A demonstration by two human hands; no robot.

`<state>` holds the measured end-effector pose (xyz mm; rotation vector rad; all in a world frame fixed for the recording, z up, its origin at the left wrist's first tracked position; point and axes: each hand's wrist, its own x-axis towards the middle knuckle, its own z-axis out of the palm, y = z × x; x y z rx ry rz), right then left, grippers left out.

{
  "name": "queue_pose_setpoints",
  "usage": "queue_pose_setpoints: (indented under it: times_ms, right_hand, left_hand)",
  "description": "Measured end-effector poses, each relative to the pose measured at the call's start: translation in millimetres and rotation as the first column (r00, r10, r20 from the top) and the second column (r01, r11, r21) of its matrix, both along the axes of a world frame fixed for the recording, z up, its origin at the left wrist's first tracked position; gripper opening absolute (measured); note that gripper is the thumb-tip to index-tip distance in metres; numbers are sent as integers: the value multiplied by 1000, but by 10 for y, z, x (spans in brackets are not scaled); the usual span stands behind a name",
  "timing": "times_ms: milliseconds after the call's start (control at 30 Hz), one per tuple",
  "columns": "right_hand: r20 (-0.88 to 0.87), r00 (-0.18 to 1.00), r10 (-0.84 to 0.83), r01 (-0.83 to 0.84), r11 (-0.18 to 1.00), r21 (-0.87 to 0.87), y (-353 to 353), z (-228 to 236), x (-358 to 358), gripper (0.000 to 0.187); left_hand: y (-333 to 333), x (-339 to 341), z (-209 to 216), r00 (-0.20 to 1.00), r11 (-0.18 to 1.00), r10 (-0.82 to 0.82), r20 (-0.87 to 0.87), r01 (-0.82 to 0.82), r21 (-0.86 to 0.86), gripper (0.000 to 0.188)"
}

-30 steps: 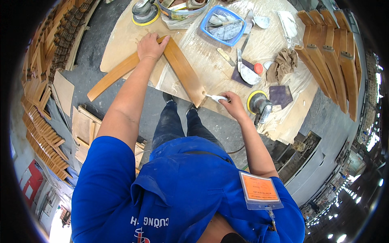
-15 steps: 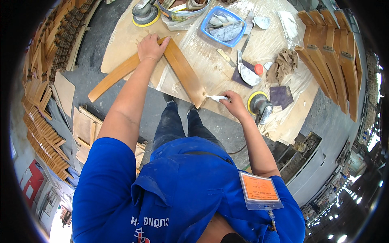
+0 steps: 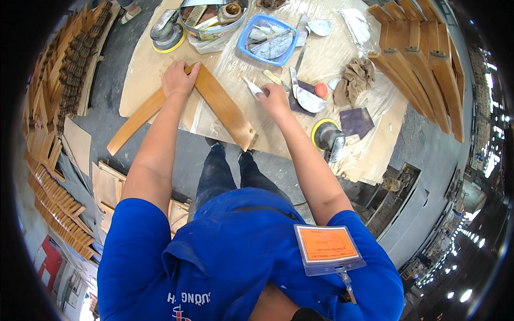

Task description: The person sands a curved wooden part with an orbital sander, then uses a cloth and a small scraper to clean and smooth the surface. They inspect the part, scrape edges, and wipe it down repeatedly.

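An angled brown wooden piece [image 3: 224, 108], made of two flat bars meeting in a V, lies on the worktable with its far corner under my left hand [image 3: 179, 80]. The fingers of that hand are wrapped round the corner. My right hand [image 3: 275, 100] holds a small white squeeze bottle [image 3: 254, 88], its thin nozzle pointing up and left, above the table and clear of the wood. A small hole shows near the close end of the right bar. Just right of this hand lie a rounded metal scraper [image 3: 310, 101] and a red cap [image 3: 321, 90].
A blue basket [image 3: 242, 43] of tools stands at the back beside a filled tub [image 3: 214, 40]. Sanders rest at back left [image 3: 167, 35] and right [image 3: 327, 136]. A brown cloth [image 3: 353, 83] and dark sandpaper [image 3: 356, 122] lie rightward. Stacked wooden parts [image 3: 423, 69] stand far right.
My right hand has lifted the bottle away from the bar's near end, moving it left and farther up the table. My left hand stays on the corner. The whole view has shifted slightly.
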<state>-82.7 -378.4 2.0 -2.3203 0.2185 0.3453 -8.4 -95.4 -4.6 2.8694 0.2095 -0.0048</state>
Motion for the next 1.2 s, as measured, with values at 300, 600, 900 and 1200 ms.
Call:
queue_pose_setpoints:
  times_ms: [300, 600, 900, 1200]
  right_hand:
    - [65, 989, 132, -77, 843, -532, -1176, 330, -133, 41]
    - [-28, 991, 132, -131, 887, -442, -1253, 522, -291, 38]
    - [344, 735, 585, -477, 805, -352, -170, 436, -1158, 49]
    - [133, 792, 595, -486, 748, -452, 67, 302, -1391, 60]
  left_hand:
    - [11, -1, -9, 1000, 1000, -5, -19, 5, 4, 53]
    - [11, -3, -4, 999, 1000, 9, -42, -10, -10, 55]
    - [16, -6, -46, 998, 999, -20, 56, 17, 49, 56]
    - [15, 12, -32, 999, 1000, 16, -38, -16, 21, 55]
